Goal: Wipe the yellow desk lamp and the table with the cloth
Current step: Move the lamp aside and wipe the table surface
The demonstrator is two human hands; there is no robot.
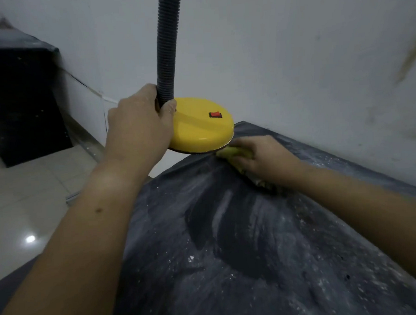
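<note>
Left hand (137, 122) grips one yellow desk lamp (200, 126) by its neck; right hand (262, 157) clutches one cloth (228, 152) at far corner of table (231, 252).

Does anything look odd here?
Yes. The lamp is tilted, its base raised off the table at the corner, gripped by the left hand at the neck. White powder smears the table, where the right hand holds a cloth.
</note>
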